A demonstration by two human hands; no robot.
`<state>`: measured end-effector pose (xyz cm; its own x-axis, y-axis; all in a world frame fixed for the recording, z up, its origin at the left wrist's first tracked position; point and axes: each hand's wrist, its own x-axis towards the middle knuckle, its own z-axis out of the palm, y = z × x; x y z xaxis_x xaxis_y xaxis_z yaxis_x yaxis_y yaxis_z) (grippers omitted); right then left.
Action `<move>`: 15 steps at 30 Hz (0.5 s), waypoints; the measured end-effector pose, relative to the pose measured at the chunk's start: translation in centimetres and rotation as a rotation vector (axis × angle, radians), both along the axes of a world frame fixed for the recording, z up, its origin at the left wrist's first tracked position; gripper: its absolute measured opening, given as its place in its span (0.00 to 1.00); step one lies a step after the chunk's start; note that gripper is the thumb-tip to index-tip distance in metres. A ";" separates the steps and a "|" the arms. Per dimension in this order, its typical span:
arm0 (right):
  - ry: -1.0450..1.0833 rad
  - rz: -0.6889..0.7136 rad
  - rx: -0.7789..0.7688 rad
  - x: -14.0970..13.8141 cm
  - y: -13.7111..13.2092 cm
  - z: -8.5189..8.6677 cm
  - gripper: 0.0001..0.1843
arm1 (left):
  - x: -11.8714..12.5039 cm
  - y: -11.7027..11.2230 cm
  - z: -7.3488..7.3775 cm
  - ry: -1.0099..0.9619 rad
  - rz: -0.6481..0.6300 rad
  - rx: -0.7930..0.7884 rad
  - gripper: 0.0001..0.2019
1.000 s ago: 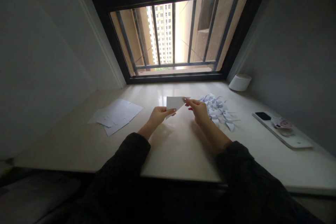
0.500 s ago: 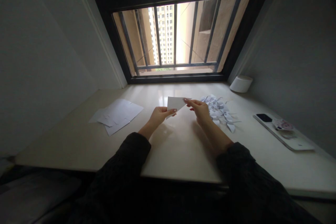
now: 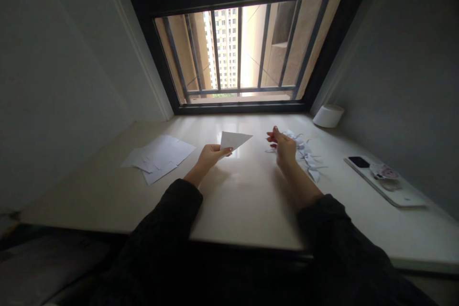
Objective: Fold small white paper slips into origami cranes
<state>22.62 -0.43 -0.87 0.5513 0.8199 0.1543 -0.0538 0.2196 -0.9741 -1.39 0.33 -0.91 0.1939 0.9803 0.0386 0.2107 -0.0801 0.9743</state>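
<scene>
My left hand (image 3: 210, 155) pinches the lower corner of a white paper folded into a triangle (image 3: 233, 139) and holds it above the pale tabletop (image 3: 244, 201). My right hand (image 3: 283, 146) is off the paper, a short way to its right, fingers curled together with nothing visible in them. It hovers over the near edge of a heap of small folded white paper figures (image 3: 304, 155). Both arms wear dark sleeves.
A loose stack of white sheets (image 3: 158, 155) lies on the left of the table. A white phone with a round grip (image 3: 385, 179) lies at the right. A small white round object (image 3: 328, 115) stands near the barred window (image 3: 244, 52). Walls close both sides.
My right hand has let go of the triangle's right tip and moved right toward the folded figures. My left hand, still holding the paper, shifted slightly left.
</scene>
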 end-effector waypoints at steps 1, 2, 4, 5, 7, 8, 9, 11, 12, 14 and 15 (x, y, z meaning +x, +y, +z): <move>-0.094 0.037 0.031 -0.5 -0.3 0.1 0.25 | 0.0 0.0 -0.1 0.036 -0.012 0.029 0.20; -0.208 0.073 0.072 -1.1 -0.6 0.2 0.25 | 0.1 -0.1 -0.1 0.082 -0.020 0.063 0.21; -0.469 0.119 0.181 -2.0 -1.1 0.3 0.21 | 0.2 -0.3 0.2 0.223 -0.027 0.138 0.21; -0.586 0.155 0.226 -2.3 -1.3 0.3 0.21 | 0.2 -0.5 0.5 0.310 -0.018 0.176 0.21; -0.723 0.211 0.250 -2.6 -1.4 0.0 0.25 | 0.2 -0.8 1.2 0.500 0.005 0.253 0.21; -0.755 0.241 0.223 -2.6 -1.4 -0.2 0.26 | 0.3 -1.0 1.6 0.606 0.019 0.293 0.20; -0.771 0.265 0.181 -2.6 -1.4 -0.5 0.26 | 0.3 -1.2 2.0 0.691 0.041 0.332 0.19; -0.798 0.327 0.086 -2.5 -1.3 -0.9 0.18 | 0.3 -1.5 2.3 0.786 0.073 0.396 0.17; -0.804 0.347 0.035 -2.5 -1.3 -1.0 0.15 | 0.3 -1.5 2.4 0.800 0.081 0.416 0.16; -0.807 0.385 -0.053 -2.5 -1.3 -1.2 0.14 | 0.3 -1.6 2.2 0.766 0.092 0.449 0.15; -0.803 0.409 -0.082 -2.6 -1.4 -1.3 0.14 | 0.3 -1.5 2.0 0.726 0.099 0.461 0.14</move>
<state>20.06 -1.82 -2.21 -0.0341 0.9537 0.2988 0.5900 0.2605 -0.7642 -1.10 -1.20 1.08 0.2393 0.9107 0.3366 0.7948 -0.3829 0.4708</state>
